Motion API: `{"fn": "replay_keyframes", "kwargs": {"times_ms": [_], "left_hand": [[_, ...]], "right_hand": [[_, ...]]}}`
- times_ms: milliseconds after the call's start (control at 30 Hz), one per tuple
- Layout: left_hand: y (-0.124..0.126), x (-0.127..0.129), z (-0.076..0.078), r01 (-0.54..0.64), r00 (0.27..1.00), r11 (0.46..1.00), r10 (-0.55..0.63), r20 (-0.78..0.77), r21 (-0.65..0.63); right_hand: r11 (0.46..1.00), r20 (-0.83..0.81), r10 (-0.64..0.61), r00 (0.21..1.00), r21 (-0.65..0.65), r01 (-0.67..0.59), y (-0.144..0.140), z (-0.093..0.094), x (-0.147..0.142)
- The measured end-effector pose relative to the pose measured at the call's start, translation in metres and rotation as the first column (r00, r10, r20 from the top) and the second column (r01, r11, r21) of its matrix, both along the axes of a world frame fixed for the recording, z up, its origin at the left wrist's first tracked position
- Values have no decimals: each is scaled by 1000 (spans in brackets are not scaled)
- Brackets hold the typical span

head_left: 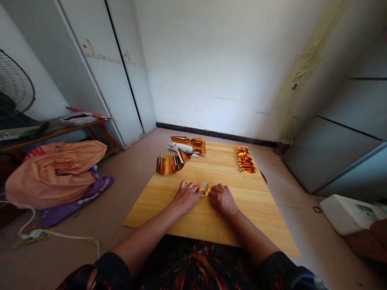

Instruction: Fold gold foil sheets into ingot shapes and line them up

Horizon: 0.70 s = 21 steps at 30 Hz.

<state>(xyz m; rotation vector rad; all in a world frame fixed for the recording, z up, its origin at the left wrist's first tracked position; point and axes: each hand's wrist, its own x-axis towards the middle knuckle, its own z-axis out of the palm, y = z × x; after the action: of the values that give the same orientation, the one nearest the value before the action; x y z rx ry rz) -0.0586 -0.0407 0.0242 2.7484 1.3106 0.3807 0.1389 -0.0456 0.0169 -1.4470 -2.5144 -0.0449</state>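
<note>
Between my two hands, a small sheet of gold foil paper (204,187) lies on the wooden board, partly folded, with a pale grey patch showing. My left hand (186,197) rests on its left side, the thumb pressing the paper and the fingers curved down toward the board. On the other side my right hand (223,199) is closed, its thumb and fingertips pinching the paper's right edge. Several folded gold foil pieces (246,160) stand in a row at the board's right. A curved stack of gold foil sheets (169,163) sits at the left.
Behind that stack lies another bundle of gold foil paper (199,146) with a white wrapper. The wooden board (256,217) has a wall beyond it. Bags (57,169) and a white cord (75,237) lie on the left floor; a white box (344,213) stands right.
</note>
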Motion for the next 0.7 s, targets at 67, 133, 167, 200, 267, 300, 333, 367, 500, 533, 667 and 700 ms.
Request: {"fn": "replay_keyframes", "kwargs": {"times_ms": [67, 133, 167, 200, 267, 300, 333, 367, 500, 533, 667, 700], "left_hand": [[-3, 7, -2, -43, 999, 998, 42, 10, 34], [-3, 12, -4, -70, 997, 996, 69, 17, 54], [-2, 14, -5, -77, 997, 995, 76, 18, 59], [-2, 15, -6, -79, 997, 995, 78, 19, 61], [-2, 15, -7, -81, 997, 995, 81, 13, 64], [-1, 15, -7, -84, 996, 994, 83, 8, 65], [-1, 15, -6, -88, 996, 994, 87, 5, 64], [-1, 14, -6, -90, 996, 994, 90, 4, 61], [5, 9, -6, -69, 997, 997, 68, 38, 22], [8, 7, -6, -54, 997, 999, 54, 50, 6], [24, -2, -9, 23, 995, 999, -19, 96, -42], [27, -4, -10, 38, 993, 998, -33, 112, -46]], "right_hand": [[1000, 17, -8, 1000, -26, 9, 6, 2, 6], [999, 21, -15, 1000, -43, 16, 10, 3, 8], [999, 17, -14, 1000, -51, 15, 11, 3, 7], [998, 7, -10, 1000, -61, 10, 12, 2, 5], [996, -25, 0, 1000, -86, -2, 12, 0, 0], [995, -39, -3, 999, -98, -1, 12, -1, -4], [994, -46, -10, 999, -106, 5, 12, -2, -7], [994, -44, -18, 999, -108, 13, 12, -3, -9], [996, 4, -8, 1000, -93, 8, 13, -4, -10], [996, 11, 10, 1000, -89, -9, 13, -3, -9], [994, 58, 81, 995, -74, -77, 14, 7, -6], [994, 82, 92, 992, -72, -87, 14, 10, -6]]}}
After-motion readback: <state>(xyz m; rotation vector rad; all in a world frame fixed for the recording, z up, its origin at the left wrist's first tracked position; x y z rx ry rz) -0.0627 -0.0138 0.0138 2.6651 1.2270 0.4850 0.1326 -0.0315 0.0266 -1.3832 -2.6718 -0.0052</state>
